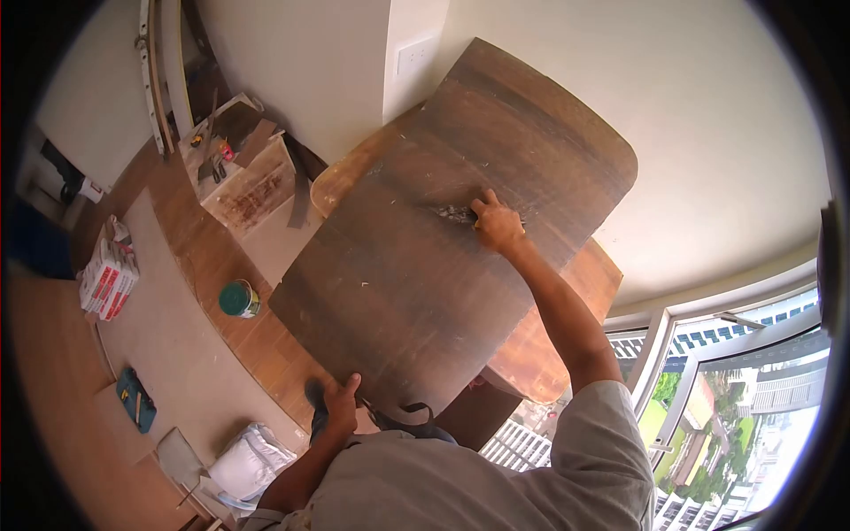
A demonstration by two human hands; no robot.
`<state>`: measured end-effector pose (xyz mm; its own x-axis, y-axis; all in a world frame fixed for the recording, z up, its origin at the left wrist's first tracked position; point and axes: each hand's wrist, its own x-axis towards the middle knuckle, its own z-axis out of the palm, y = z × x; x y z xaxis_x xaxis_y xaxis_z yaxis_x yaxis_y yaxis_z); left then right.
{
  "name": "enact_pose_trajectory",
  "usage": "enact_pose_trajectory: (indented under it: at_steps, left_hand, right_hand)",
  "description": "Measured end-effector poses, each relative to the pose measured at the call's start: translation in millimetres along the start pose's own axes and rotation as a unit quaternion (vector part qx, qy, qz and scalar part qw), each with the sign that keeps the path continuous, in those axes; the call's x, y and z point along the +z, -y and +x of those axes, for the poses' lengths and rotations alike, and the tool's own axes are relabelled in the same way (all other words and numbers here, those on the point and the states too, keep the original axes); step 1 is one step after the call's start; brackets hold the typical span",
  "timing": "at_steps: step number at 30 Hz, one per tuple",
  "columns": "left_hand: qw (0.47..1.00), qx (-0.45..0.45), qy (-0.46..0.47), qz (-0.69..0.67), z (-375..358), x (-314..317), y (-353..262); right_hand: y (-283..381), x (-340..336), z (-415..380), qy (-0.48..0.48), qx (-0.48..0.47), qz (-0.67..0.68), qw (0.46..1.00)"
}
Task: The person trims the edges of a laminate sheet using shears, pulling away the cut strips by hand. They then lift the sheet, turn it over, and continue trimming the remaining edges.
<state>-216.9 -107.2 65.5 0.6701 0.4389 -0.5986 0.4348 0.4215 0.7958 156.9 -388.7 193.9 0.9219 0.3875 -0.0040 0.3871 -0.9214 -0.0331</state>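
**Two hands on one dark wooden panel**

Your right hand (498, 225) is stretched out to the far middle of the panel, fingers folded around a small tool that presses on the surface; the tool itself is mostly hidden under the hand, so what it is cannot be told. A patch of pale scrapings (454, 212) lies on the wood just left of that hand.

Your left hand (342, 403) grips the near edge of the same piece, thumb on the top face, fingers wrapped underneath.

Item held: dark wooden panel (425, 265), large, with rounded corners, tilted and filling the middle of the view, flecked with pale spots. It lies across a reddish-brown curved panel (553, 345), which shows at its near right and again at its far left edge.

Around it, going outward:
- Green-lidded can (238, 298), standing on the wooden floor just left of the dark panel.
- Stack of white and red packets (108, 279), further left, on a grey floor sheet (177, 345).
- Blue case (135, 400), near left, on the same sheet.
- White plastic bag (248, 460), near left, beside your left arm.
- Low box top with small hand tools (232, 168), far left, against the wall.
- Wall switch plate (413, 58), far, above the panel.
- Window (753, 389), near right, with buildings and trees outside.
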Motion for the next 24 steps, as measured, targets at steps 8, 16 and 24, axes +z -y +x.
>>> enact_pose_trajectory:
  at_steps: [8,16,24]
  left_hand:
    - [0.985,0.048,0.047,0.156,6.9,9.1,-34.3]
    - [0.979,-0.038,0.158,0.124,67.8,-22.1,-50.9]
    - [0.987,-0.061,0.130,0.075,66.3,-30.8,-19.6]
  right_hand:
    - [-38.7,41.1,20.6,0.015,0.071,-0.007,0.997]
    - [-16.9,5.0,-8.3,0.024,0.113,0.163,0.980]
    - [-21.6,15.4,-104.7,-0.095,0.236,0.149,0.956]
